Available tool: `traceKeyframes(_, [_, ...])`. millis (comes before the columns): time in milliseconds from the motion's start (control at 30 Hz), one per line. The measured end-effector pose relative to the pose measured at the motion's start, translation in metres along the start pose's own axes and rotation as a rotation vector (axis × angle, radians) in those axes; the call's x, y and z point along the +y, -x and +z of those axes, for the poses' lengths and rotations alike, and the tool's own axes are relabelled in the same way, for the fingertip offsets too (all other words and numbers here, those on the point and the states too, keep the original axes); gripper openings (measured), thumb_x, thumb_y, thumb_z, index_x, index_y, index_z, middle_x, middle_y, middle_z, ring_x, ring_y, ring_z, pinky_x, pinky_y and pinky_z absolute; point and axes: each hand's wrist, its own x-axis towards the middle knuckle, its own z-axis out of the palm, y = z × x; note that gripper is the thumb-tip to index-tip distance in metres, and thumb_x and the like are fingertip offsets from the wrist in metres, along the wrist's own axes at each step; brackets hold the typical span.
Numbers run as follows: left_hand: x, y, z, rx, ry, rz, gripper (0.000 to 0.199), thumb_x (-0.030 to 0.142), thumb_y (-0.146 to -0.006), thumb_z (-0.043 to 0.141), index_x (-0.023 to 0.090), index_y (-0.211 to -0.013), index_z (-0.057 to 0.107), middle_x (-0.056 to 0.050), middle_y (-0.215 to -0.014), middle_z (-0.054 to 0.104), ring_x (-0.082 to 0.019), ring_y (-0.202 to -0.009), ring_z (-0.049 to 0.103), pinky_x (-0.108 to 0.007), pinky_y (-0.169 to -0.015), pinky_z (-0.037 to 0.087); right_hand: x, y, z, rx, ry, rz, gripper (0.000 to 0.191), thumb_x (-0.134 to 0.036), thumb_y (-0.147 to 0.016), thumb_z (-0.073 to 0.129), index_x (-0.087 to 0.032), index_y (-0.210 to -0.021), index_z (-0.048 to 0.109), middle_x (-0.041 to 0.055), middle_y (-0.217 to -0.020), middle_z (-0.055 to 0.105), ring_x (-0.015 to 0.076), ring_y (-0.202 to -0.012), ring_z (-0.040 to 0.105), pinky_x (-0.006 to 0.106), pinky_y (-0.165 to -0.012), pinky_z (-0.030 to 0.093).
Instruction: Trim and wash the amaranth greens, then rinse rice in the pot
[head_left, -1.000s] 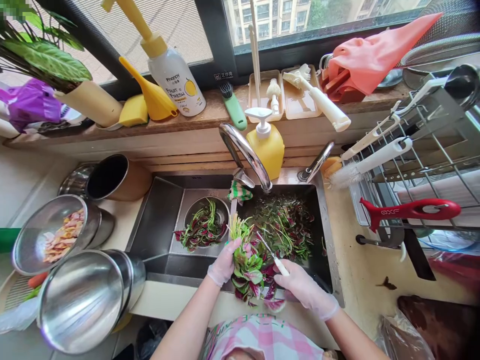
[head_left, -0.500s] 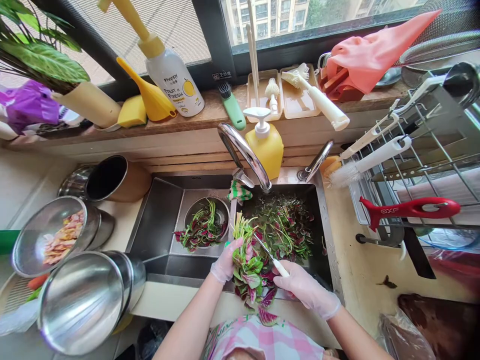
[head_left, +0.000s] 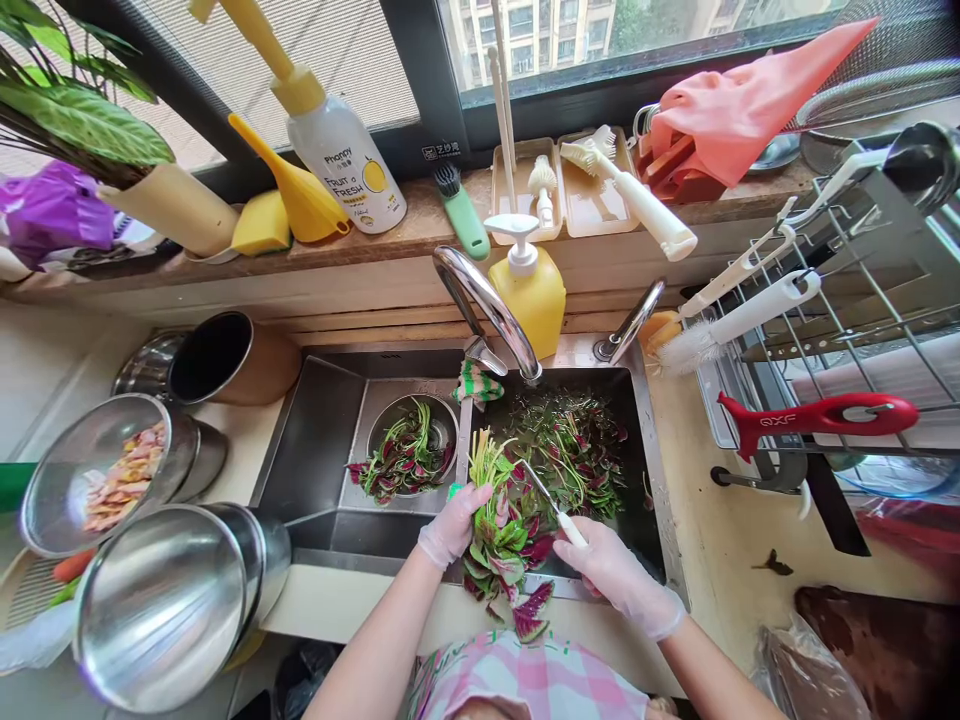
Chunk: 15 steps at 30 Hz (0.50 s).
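Both hands wear thin translucent gloves. The left hand (head_left: 454,527) is closed around 1 bunch of green and purple-red leafy vegetables (head_left: 501,535), pinching it below the pale stem ends, which point toward the steel faucet (head_left: 487,285). The bunch is over the front left corner of the right steel basin (head_left: 646,545), its lowest leaves overhanging the front edge of the cream desk (head_left: 367,600). The right hand (head_left: 611,572) grips 1 white-handled slim metal blade (head_left: 572,529), tip beside the bunch; contact cannot be determined. Loose leafy stems (head_left: 574,455) lie in water in the right basin. In the left steel basin (head_left: 300,440), 1 round metal bowl (head_left: 453,440) holds more leafy stems. Between the 2 basins, at the rear, rests 1 green-and-white cloth (head_left: 478,383). The brown round pot (head_left: 266,365) stands near the desk's rear left corner.
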Motion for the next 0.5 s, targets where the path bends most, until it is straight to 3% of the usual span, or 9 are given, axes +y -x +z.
traceKeyframes(100, [0.003, 0.000, 0.004, 0.050, -0.080, 0.004, 0.029, 0.045, -0.073, 0.074, 0.017, -0.074, 0.066, -0.005, -0.064, 0.064, -0.018, -0.060, 0.059, -0.031, -0.061, 0.046, 0.000, 0.002, -0.008, 0.038, 0.005, -0.084, 0.022, -0.036, -0.076, 0.061, -0.020, -0.091, 0.060, -0.0035, -0.066, 0.053, 0.0088, -0.050, 0.039, 0.024, -0.050, 0.027])
traceKeyframes(200, [0.006, -0.001, 0.013, 0.087, -0.185, 0.004, 0.027, 0.040, -0.071, 0.075, 0.016, -0.075, 0.062, -0.003, -0.067, 0.064, -0.015, -0.058, 0.056, -0.027, -0.057, 0.045, -0.016, 0.011, -0.012, 0.015, 0.082, -0.161, 0.017, -0.030, -0.076, 0.059, -0.020, -0.090, 0.064, -0.0030, -0.066, 0.055, 0.0098, -0.054, 0.040, 0.025, -0.053, 0.028])
traceKeyframes(333, [0.005, -0.003, 0.023, 0.164, -0.315, 0.023, 0.026, 0.030, -0.066, 0.079, 0.016, -0.079, 0.061, 0.000, -0.066, 0.063, -0.013, -0.057, 0.055, -0.025, -0.056, 0.043, -0.040, 0.019, -0.010, 0.029, 0.268, -0.130, 0.015, -0.024, -0.074, 0.060, -0.020, -0.086, 0.066, -0.0022, -0.066, 0.058, 0.0115, -0.058, 0.042, 0.025, -0.056, 0.028])
traceKeyframes(500, [0.004, -0.004, 0.020, 0.049, -0.290, 0.055, 0.040, 0.039, -0.068, 0.079, 0.016, -0.094, 0.061, -0.002, -0.079, 0.067, -0.015, -0.069, 0.059, -0.026, -0.066, 0.046, -0.041, 0.016, -0.015, 0.072, 0.410, -0.060, 0.018, -0.026, -0.076, 0.058, -0.021, -0.092, 0.066, -0.0015, -0.072, 0.062, 0.0120, -0.058, 0.046, 0.025, -0.056, 0.028])
